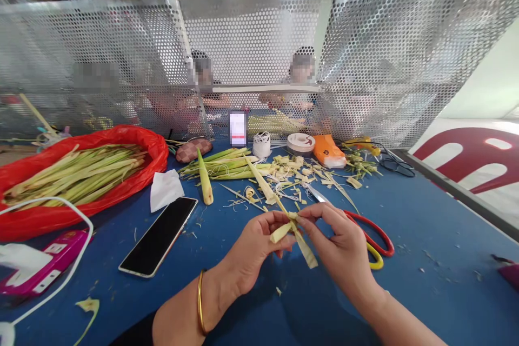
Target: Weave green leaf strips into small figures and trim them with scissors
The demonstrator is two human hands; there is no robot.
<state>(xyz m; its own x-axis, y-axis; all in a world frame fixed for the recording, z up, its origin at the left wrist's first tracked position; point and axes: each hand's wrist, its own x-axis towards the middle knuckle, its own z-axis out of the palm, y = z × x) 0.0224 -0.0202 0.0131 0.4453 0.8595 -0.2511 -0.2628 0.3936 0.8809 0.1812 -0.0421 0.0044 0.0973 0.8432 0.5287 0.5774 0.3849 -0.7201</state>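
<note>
- Pinching folded pale leaf strip [279, 233] between thumb and fingers of left hand [253, 251].
- Grasping same strip by thumb and fingertips of right hand [343, 243], just beside left fingertips.
- Holding strip raised over near-middle part of blue table [438, 303], between both hands, one flat end hanging down toward camera.
- Wearing gold bangle [200, 303] on left wrist.
- Having scissors [389, 246] with red and yellow handles lying beside right hand, partly hidden by it.
- Showing black phone [160, 238] left of left hand, white tissue [166, 190] beyond phone.
- Showing leaf bundle [223, 165] farther back, next to string spool [261, 145].
- Lining up tape roll [300, 144] and orange packet [329, 151] near perforated screen [251, 38].
- Holding many long leaves [77, 173] inside red bag [158, 146], far left.
</note>
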